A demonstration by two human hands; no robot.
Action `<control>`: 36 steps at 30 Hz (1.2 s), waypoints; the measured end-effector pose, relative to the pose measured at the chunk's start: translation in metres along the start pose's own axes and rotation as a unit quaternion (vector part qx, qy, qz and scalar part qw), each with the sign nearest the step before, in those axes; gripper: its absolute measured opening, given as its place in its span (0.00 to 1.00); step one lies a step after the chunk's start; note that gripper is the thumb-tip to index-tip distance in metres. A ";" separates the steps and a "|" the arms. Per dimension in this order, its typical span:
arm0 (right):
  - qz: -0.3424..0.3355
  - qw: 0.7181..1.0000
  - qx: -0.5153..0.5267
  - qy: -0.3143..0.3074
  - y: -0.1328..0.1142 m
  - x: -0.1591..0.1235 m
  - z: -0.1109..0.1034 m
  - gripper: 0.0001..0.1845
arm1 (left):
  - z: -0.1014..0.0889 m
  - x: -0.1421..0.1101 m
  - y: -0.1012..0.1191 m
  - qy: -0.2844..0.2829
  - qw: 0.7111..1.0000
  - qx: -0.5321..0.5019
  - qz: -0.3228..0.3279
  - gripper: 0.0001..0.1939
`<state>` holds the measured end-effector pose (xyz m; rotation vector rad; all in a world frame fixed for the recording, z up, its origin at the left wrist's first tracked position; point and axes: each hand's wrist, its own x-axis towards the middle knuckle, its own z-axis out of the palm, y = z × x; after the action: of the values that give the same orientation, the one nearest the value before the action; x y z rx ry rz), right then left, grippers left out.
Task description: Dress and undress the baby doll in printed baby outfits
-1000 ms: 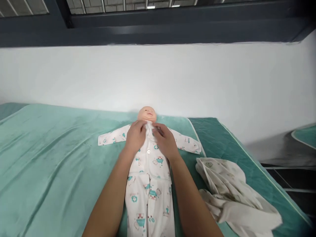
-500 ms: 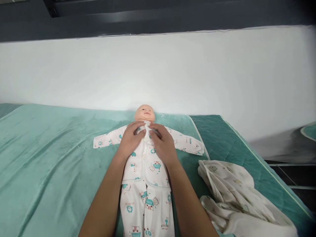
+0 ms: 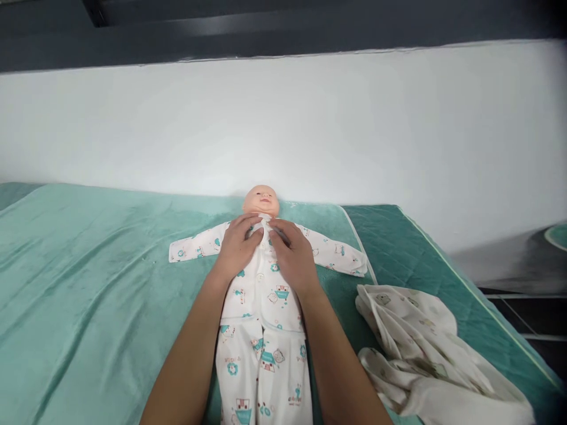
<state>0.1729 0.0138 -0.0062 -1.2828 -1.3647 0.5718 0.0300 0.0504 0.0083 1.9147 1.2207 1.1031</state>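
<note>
A baby doll (image 3: 261, 200) lies on its back, dressed in a white printed long-sleeved shirt (image 3: 259, 295) and matching trousers (image 3: 266, 372). Its sleeves stretch out to both sides. My left hand (image 3: 239, 245) rests on the chest of the shirt at one side of the front opening, thumb and fingers apart. Across the opening, my right hand (image 3: 295, 251) lies on the chest in the same way, its thumb apart from the forefinger. Both sets of fingertips are near the collar. A small button (image 3: 260, 277) shows lower on the shirt front. My palms hide part of the upper chest.
Beneath the doll is a light green blanket (image 3: 110, 283), over a darker green quilted mattress cover (image 3: 411, 254). A crumpled white printed cloth (image 3: 434, 348) lies at the right. Behind the doll's head stands a white wall (image 3: 283, 124).
The view has shifted very slightly. Both hands stay in nearly the same place on the doll's shirt.
</note>
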 end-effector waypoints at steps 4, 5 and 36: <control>-0.012 1.000 -0.025 -0.004 0.001 0.001 0.000 0.15 | 0.000 0.001 0.000 0.005 1.000 0.008 0.006 0.14; -0.014 0.999 -0.029 -0.006 0.001 0.001 0.000 0.15 | 0.000 0.001 0.000 0.005 1.000 0.009 0.006 0.14; -0.081 0.981 -0.160 -0.073 -0.003 0.000 -0.004 0.20 | 0.000 0.001 0.002 -0.017 0.998 0.054 0.030 0.20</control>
<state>0.1753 0.0115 -0.0031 -1.3877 -1.7184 0.3488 0.0309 0.0509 0.0099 2.0556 1.2338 1.0488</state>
